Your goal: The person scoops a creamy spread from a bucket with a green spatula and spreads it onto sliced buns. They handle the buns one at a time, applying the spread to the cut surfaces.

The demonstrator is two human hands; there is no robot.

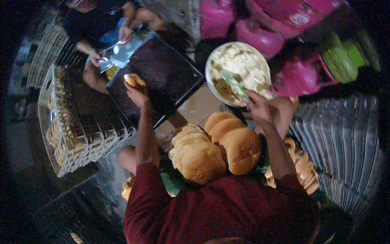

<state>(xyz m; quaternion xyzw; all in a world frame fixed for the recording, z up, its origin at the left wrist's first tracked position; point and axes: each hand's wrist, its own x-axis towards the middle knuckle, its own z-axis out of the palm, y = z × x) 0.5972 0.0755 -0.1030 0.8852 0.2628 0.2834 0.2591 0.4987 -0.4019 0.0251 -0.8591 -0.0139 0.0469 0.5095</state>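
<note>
Over the dark tabletop, my left hand (138,93) holds a small piece of bread (134,80) at its fingertips. My right hand (258,106) grips the green handle of a spatula (234,84), whose coated blade reaches into a round tub of pale cream (243,62). Cream lies thick on the tub's far side; the near left part is scraped lower. Close to my body, between my arms, rest two rows of rounded bread, a left one (198,155) and a right one (242,148).
Across the dark table (164,67), another person's hands (125,33) hold a clear plastic bag (122,53). A plastic crate (88,146) stands at left. Pink containers (259,35) and a green one (341,61) lie beyond the tub. More bread (301,167) is at right, beside ridged grey material (341,146).
</note>
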